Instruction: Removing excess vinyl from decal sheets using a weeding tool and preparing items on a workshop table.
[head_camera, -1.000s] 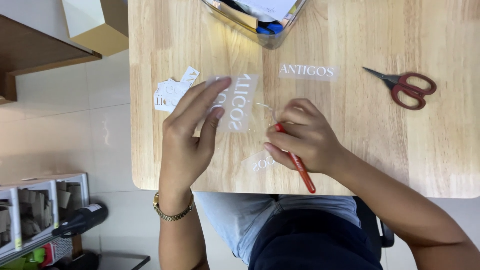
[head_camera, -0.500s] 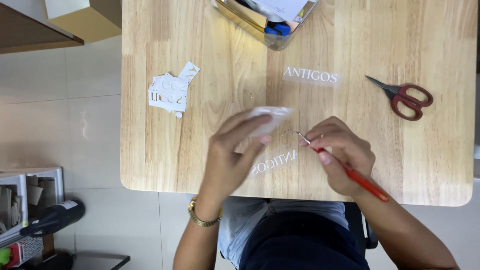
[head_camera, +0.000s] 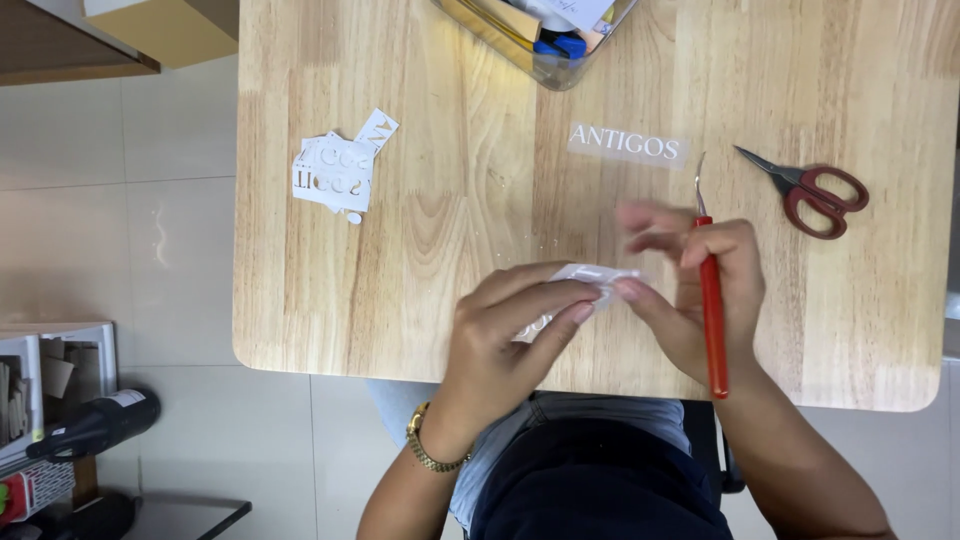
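Near the table's (head_camera: 330, 300) front edge, the left hand (head_camera: 505, 345) and right hand (head_camera: 700, 290) meet over a small clear lettered sticker sheet (head_camera: 590, 275), both pinching it between fingertips, while the right hand also grips a red-handled weeding hook (head_camera: 711, 320) upright, scissors (head_camera: 815, 190) lying toward the right edge.

Home craft corner, wooden table (head_camera: 400, 260), scissors (head_camera: 815, 192), tiled floor (head_camera: 120, 230)

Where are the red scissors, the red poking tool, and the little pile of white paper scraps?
red scissors (head_camera: 825, 200), head view, on the red handle loops.
red poking tool (head_camera: 712, 320), head view, on the red handle held in the right hand (head_camera: 710, 290).
white paper scraps (head_camera: 335, 172), head view, on the middle of the pile.
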